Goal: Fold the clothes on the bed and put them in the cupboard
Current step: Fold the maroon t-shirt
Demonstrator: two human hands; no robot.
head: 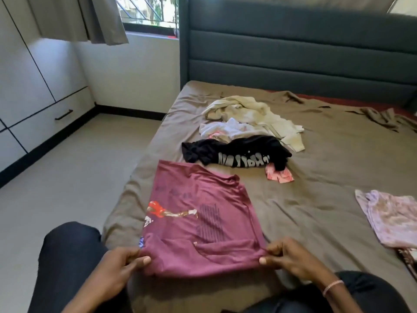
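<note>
Home bedroom, padded headboard (293, 53), bed (316, 211) strewn with clothes, white cupboard (29, 86), curtained window (146, 12)

Maroon tee (198, 222) w/ red figure print; behind it black top (239, 152) w/ grey lettering, then white (228, 129) & cream clothes (250, 111). Bedsheet (327, 177) taupe.

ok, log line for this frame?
step: folding | left hand: pinches maroon shirt near edge | right hand: pinches same edge | shirt: on bed | black shirt: unfolded beyond
</note>
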